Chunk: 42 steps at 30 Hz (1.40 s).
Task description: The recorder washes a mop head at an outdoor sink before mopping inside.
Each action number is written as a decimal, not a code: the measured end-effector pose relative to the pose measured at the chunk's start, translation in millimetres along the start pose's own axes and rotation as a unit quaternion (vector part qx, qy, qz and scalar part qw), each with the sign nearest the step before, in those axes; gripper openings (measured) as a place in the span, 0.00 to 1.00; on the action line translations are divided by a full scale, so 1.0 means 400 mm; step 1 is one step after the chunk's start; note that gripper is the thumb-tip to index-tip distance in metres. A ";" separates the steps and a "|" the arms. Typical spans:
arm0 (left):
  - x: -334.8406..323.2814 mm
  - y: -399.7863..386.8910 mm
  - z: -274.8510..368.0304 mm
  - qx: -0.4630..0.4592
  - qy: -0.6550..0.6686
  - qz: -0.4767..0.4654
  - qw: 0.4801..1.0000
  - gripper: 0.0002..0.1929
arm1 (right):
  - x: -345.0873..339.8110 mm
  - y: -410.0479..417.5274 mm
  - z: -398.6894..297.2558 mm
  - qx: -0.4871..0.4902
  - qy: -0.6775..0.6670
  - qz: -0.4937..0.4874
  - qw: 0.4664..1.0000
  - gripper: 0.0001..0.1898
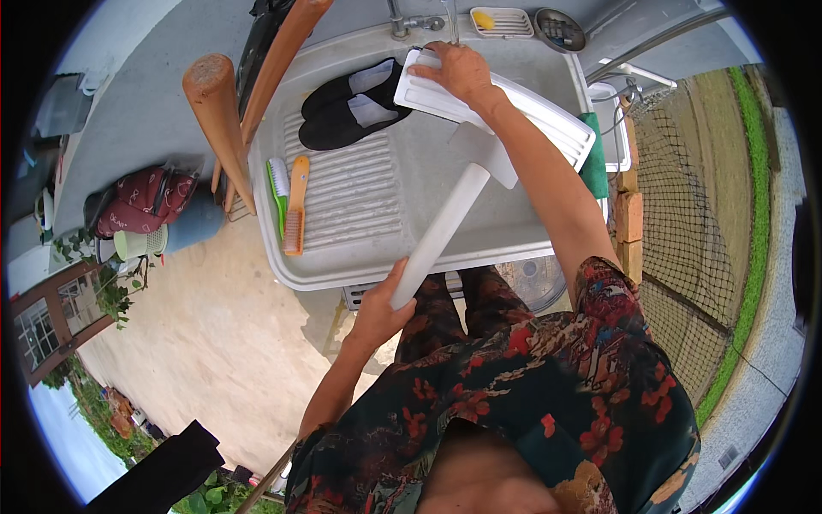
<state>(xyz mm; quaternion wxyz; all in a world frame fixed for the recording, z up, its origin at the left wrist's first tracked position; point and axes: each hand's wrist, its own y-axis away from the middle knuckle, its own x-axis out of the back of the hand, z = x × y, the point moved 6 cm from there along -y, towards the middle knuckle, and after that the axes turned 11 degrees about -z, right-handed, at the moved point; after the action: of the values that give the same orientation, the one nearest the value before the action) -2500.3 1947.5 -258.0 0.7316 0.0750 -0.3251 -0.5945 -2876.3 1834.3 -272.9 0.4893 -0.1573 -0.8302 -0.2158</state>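
Note:
My left hand [382, 308] grips the thick white handle [443, 231] of a tool with a flat, pale grey head [481, 151]; the tool's exact kind is unclear. The head lies close beside a long white ribbed plastic board [546, 122]. Fingers of my right hand [459, 70] clasp the board's far end near a stream of water [453, 22]. Both items are over a grey laundry sink [276, 263]. Left of the board, a pair of black slip-on shoes [350, 106] rests on the sink's ribbed washboard surface [347, 193].
A green-and-white brush [278, 189] and a wooden-handled brush [296, 212] lie at the sink's left. Behind stand a soap dish [504, 29] and a metal bowl [560, 31]. Wooden legs [215, 109] rise beside the sink. Green cloth [594, 160] hangs over its right edge.

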 end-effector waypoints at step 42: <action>0.020 0.063 0.057 0.053 0.151 -0.065 0.985 0.38 | 0.213 0.394 0.477 -0.112 -0.257 -0.287 0.916 0.29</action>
<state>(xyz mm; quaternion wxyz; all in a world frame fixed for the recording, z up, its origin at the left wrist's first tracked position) -2492.0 1953.6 -224.6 0.7269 0.2234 -0.2366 -0.6048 -2984.2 2071.3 -247.4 0.1555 -0.0162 -0.9070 -0.3911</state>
